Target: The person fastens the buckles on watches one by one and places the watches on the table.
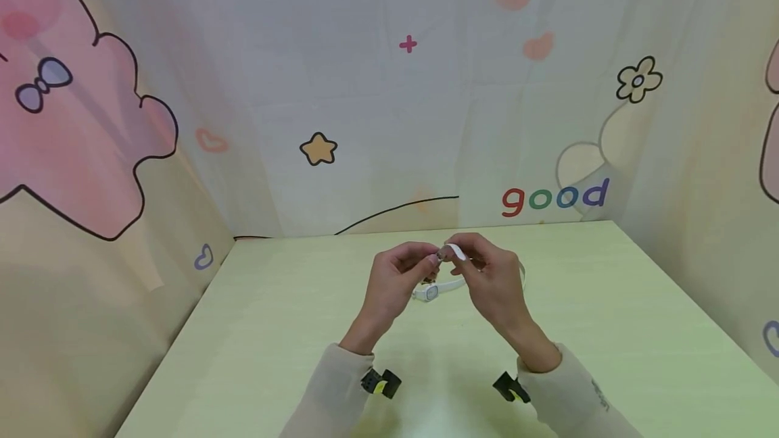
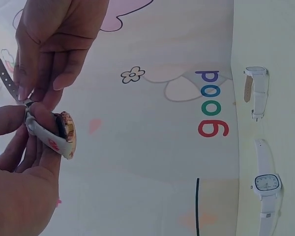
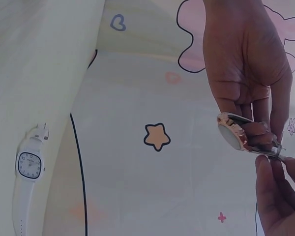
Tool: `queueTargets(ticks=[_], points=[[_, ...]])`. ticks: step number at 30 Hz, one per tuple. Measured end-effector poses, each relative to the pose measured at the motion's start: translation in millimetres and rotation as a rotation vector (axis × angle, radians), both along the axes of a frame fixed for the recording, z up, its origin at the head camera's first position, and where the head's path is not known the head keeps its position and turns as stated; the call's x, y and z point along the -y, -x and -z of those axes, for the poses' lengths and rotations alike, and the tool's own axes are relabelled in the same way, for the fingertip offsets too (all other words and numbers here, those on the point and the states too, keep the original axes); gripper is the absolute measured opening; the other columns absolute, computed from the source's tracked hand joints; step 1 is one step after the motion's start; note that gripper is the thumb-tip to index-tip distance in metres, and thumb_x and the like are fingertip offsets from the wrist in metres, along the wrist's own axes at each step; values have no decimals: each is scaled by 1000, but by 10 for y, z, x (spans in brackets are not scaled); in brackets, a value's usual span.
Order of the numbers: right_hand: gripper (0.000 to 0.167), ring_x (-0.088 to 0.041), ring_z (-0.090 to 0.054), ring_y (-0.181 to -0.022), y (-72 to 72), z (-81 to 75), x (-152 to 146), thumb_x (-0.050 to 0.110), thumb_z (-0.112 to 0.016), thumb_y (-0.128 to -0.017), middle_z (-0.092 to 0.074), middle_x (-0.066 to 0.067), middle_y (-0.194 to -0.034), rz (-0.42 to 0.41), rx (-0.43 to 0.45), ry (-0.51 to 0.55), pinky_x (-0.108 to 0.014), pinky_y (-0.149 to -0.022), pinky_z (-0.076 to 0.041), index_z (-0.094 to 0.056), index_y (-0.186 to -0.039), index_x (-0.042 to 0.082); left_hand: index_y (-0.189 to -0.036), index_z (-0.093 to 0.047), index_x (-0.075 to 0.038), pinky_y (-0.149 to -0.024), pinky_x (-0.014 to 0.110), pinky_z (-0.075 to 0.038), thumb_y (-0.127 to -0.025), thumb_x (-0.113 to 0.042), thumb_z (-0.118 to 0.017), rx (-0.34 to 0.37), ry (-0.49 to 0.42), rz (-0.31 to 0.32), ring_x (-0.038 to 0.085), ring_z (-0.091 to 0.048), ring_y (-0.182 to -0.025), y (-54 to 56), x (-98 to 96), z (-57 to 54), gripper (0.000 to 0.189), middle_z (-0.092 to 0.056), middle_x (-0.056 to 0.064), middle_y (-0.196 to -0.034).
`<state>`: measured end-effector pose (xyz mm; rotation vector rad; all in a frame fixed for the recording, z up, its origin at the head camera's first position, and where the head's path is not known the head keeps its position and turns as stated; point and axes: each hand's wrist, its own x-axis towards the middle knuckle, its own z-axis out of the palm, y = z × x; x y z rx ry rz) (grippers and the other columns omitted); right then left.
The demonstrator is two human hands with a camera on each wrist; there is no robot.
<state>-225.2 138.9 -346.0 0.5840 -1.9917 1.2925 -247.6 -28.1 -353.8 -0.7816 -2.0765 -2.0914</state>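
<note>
Both hands meet above the table, holding one wristwatch [image 3: 231, 136] with a rose-gold case and a pale strap. My left hand [image 1: 388, 282] grips it close to the case, the strap bent round its fingers. Thumb and fingers of my right hand [image 1: 496, 282] pinch the strap at the buckle, which the fingertips partly hide. Past them, the strap's holed free end [image 2: 6, 78] sticks out. A white watch [image 1: 431, 293] with a squarish dial lies on the table beyond the hands. Another white-strapped watch [image 2: 258, 93] lies to its right, mostly behind my right hand in the head view.
The pale green table [image 1: 255, 330] reaches back to a printed curtain [image 1: 365, 86], with more printed cloth at both sides. Pale sleeves [image 1: 331, 391] cover the forearms, and a small black mount [image 1: 382, 382] sits at each wrist.
</note>
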Motion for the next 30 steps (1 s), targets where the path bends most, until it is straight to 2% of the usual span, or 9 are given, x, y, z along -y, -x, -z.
queueTargets(ticks=[7, 12, 16, 22, 28, 30], points=[[9, -10, -70, -76, -17, -23, -1, 4, -69, -90, -73, -7, -90, 33, 13, -3, -17, -63, -56, -70, -99, 4, -109, -71, -5, -74, 24, -56, -94, -14, -66, -1, 3, 5, 10, -65, -76, -12, -9, -15, 18, -71, 21, -99], [9, -6, -67, -73, -19, -21, -6, 7, -70, -90, -74, -6, -90, 54, 42, -5, -17, -65, -56, -72, -99, 6, -106, -72, -4, -73, 23, -56, -93, -15, -68, 0, 0, -11, 9, -65, -75, -4, -18, -7, 18, -70, 26, -98], [10, -1, -67, -74, -26, -25, -21, 10, -70, -91, -75, -7, -89, 68, 89, -5, -16, -64, -55, -73, -100, 7, -103, -72, -4, -71, 23, -56, -92, -15, -70, -4, -6, -42, 9, -65, -74, 0, -18, -6, 16, -72, 21, -94], [15, -4, -69, -80, -34, -38, -28, 15, -68, -93, -75, -10, -95, 24, 176, 29, -20, -64, -57, -74, -102, 6, -102, -72, -1, -70, 23, -56, -91, -13, -71, 4, -30, -47, 9, -65, -72, -10, -27, -16, 16, -72, 18, -91], [15, -13, -72, -79, -41, -39, -30, 16, -69, -92, -75, -9, -94, 18, 187, 36, -21, -65, -57, -74, -102, 6, -101, -73, -2, -69, 23, -56, -91, -13, -71, 14, -31, -59, 9, -65, -71, -6, -26, -8, 15, -72, 20, -92], [16, -11, -71, -80, -45, -37, -30, 16, -69, -92, -75, -9, -96, 15, 197, 32, -21, -66, -57, -74, -103, 6, -101, -73, -2, -68, 22, -55, -90, -13, -71, 20, -36, -63, 9, -64, -70, -8, -26, -10, 15, -73, 17, -89]])
